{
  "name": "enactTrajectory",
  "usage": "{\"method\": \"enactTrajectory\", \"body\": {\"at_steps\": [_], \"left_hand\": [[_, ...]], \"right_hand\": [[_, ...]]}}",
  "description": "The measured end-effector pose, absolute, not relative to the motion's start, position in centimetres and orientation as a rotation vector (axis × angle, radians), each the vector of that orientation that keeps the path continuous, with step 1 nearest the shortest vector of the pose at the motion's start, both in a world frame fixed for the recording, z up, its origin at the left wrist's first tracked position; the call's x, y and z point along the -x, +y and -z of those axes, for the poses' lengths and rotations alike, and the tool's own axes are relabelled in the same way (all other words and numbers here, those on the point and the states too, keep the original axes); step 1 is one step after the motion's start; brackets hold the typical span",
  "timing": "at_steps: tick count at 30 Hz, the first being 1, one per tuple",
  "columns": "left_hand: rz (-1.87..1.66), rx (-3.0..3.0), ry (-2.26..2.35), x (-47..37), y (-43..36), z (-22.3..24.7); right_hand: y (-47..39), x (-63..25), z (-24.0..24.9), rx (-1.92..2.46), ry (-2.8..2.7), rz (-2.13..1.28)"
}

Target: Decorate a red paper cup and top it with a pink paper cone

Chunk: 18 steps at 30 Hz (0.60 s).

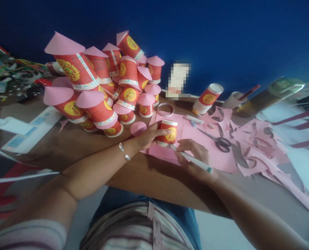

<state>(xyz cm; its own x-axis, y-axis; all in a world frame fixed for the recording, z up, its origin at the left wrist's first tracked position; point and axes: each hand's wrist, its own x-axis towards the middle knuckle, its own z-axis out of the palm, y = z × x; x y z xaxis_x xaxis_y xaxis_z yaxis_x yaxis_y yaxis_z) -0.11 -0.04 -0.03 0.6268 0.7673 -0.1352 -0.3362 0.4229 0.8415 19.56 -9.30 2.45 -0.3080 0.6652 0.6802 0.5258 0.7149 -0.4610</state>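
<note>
My left hand [150,136] is wrapped round a red paper cup [168,132] with a yellow emblem. The cup is upside down, its white base on top, above pink paper [193,149]. In my right hand [194,152] is a white pen [192,159] with a green end, its tip close to the cup's lower rim; whether it touches I cannot tell. Left of the cup lies a pink paper disc or cone [138,128]. Scissors [220,141] rest on the pink paper to the right.
Several red cups with pink cone roofs [92,107] are piled at the left. Behind stand stacked cups [208,98], a tape roll [166,109] and a bottle [270,95]. Paper scraps [264,146] cover the right side. A power strip [31,130] lies far left.
</note>
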Motion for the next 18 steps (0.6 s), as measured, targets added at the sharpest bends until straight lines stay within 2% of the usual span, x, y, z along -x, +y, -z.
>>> {"method": "enactTrajectory", "body": {"at_steps": [18], "left_hand": [[-0.736, -0.874, 0.537, 0.0, 0.01, -0.04]], "right_hand": [[-9.25, -19.72, -2.07, 0.915, -1.991, -0.189]]}}
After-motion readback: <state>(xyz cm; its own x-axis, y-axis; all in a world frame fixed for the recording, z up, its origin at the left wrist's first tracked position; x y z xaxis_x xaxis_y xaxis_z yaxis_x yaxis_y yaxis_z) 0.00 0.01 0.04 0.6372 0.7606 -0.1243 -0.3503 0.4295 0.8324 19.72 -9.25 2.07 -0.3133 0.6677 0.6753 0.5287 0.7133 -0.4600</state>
